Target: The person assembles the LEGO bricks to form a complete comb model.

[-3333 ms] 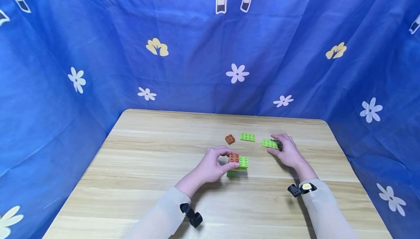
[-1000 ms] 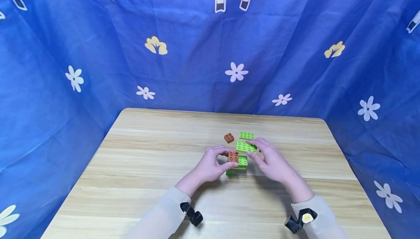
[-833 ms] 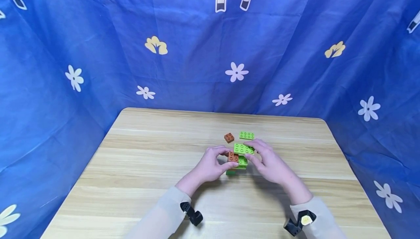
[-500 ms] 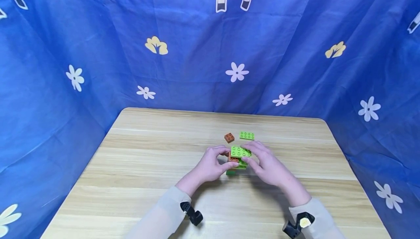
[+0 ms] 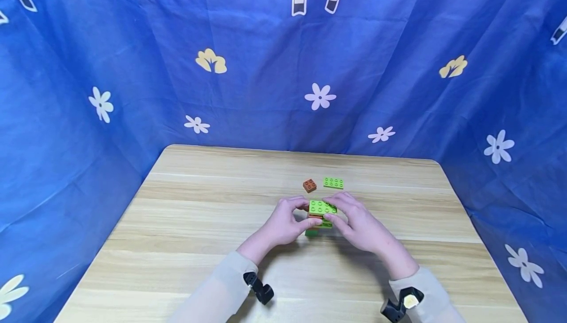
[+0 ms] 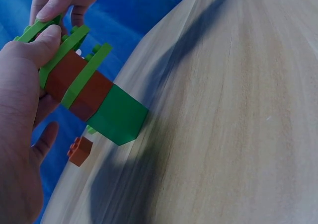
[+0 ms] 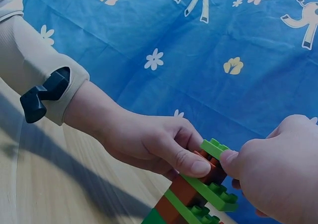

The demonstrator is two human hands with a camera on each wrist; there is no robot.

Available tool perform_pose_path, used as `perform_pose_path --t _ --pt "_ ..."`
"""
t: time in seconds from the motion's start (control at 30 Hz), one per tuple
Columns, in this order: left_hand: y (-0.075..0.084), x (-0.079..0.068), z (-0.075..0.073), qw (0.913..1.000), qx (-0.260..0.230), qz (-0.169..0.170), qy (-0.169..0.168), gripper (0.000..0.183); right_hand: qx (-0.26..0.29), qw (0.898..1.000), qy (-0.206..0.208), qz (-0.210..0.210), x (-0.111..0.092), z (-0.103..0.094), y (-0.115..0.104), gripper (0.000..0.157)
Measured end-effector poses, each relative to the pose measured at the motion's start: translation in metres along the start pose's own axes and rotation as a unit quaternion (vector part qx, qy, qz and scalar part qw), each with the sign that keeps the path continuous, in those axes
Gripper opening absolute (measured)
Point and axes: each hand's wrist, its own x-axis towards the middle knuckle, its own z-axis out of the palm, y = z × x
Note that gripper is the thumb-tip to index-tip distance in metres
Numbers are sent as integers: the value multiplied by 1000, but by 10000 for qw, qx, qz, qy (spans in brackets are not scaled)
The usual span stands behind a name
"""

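Observation:
A tower of building blocks stands between my hands, its dark green base block (image 6: 119,114) at the bottom. Above that, brown blocks (image 6: 92,96) alternate with light green plates (image 6: 85,77) that jut out to one side. My left hand (image 5: 285,225) grips the topmost brown block (image 7: 216,172) between thumb and fingers, mostly covering it. On top of it lies an eight-stud light green plate (image 5: 322,208), which my right hand (image 5: 362,222) pinches by its right end. In the right wrist view, this plate sits slightly tilted, a thin gap showing under it.
Behind the tower, a loose brown four-stud block (image 5: 309,185) and another light green plate (image 5: 333,183) lie on the wooden table (image 5: 212,190). A blue patterned cloth (image 5: 261,101) hangs around the table's back and sides.
My right hand has brought the light green plate from the table's right side leftward over the tower and lowered it onto the top brown block. My left hand keeps its grip in place.

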Motion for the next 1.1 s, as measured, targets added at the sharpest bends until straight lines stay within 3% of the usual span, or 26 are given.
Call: perform_pose_path --t 1.1 --pt "-1 -1 2 9999 3 67 89 25 -242 9992 -211 -258 2 -4 0 38"
